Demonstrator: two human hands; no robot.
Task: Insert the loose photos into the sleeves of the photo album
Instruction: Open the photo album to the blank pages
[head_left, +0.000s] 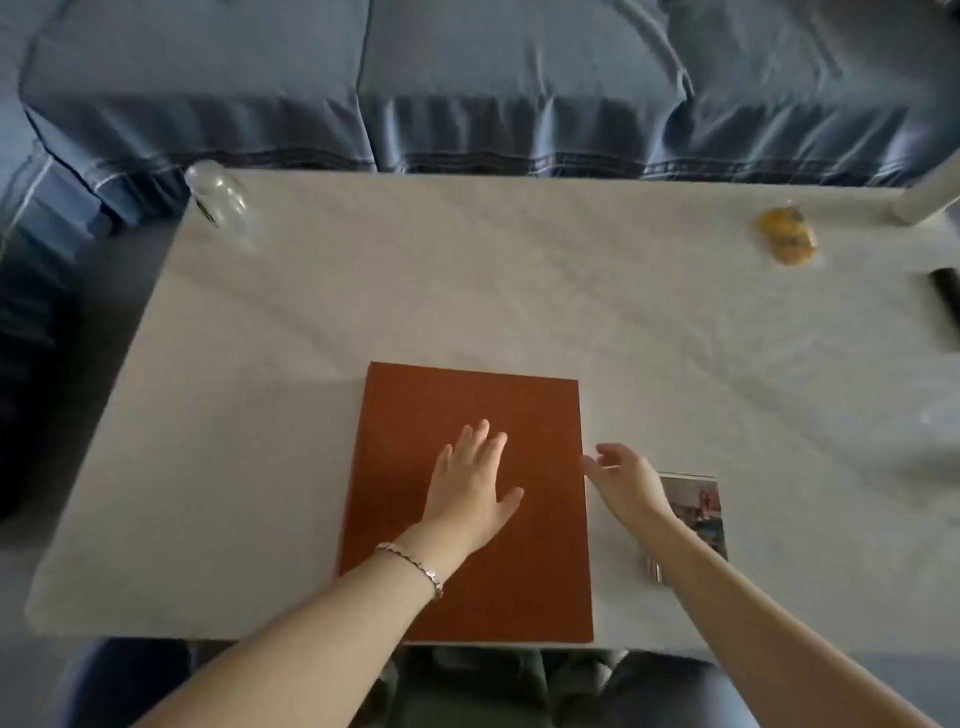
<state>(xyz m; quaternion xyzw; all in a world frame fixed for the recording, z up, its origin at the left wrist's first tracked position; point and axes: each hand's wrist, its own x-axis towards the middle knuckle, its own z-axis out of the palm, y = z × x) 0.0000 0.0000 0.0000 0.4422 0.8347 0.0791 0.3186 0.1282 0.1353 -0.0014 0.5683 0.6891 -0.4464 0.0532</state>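
A closed photo album (524, 415) with a plain brown cover lies at the near edge of the white table (519, 280). My left hand (470, 483) rests flat on the cover, fingers straight and spread. My right hand (626, 480) reaches to the album's right edge with fingers loosely curled, fingertips at the cover's side, holding nothing. A small stack of loose photos (698, 506) lies on the table just right of the album, partly hidden behind my right wrist and forearm.
A clear glass jar (218, 195) stands at the table's far left corner. A yellow packet (787, 236) lies far right, with a dark object (948, 291) at the right edge. A blue sofa (467, 78) runs behind the table.
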